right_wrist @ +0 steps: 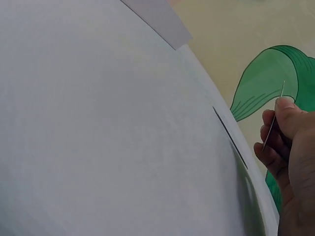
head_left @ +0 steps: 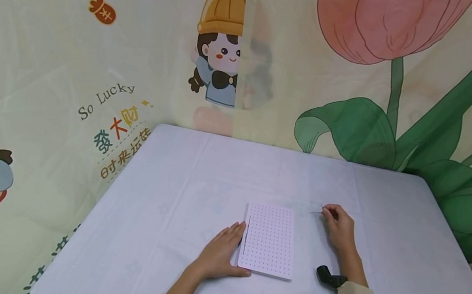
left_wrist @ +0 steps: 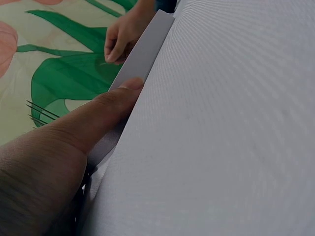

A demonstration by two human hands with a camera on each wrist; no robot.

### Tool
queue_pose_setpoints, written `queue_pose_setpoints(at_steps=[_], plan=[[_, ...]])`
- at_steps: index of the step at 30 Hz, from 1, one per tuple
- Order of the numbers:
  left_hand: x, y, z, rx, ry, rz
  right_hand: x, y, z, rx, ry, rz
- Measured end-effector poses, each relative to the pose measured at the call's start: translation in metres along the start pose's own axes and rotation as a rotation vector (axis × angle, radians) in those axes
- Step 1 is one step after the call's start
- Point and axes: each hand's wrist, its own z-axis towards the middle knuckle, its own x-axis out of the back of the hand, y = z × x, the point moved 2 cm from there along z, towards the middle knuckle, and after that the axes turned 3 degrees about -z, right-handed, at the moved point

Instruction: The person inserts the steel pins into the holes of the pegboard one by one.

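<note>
A white board with rows of small holes lies flat on the table. My left hand rests against it with straight fingers along its left side, the thumb touching the near edge. Several thin dark needles stick up beyond that thumb in the left wrist view. To the right of the board, my right hand pinches a thin metal needle between thumb and fingers. Beside this hand is a dark needle-like line; whether it is a second needle or a shadow, I cannot tell.
A white cloth-covered table carries the board. Behind it hangs a printed backdrop with a tulip and cartoon figures. Black camera mounts sit at both wrists.
</note>
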Motion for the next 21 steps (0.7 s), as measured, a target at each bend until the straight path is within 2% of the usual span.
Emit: queue_pose_setpoints(at_steps=[11,17,21], plan=[[0.001,0.001,-0.002,-0.001,0.002,0.001,-0.023,-0.028,-0.005,-0.027,-0.020,0.220],[0.001,0.001,-0.002,-0.005,0.002,0.007,-0.035,-0.049,-0.008,-0.064,-0.082,0.367],[0.001,0.000,-0.001,-0.002,-0.003,0.014,-0.039,-0.073,-0.010,0.012,-0.119,0.423]])
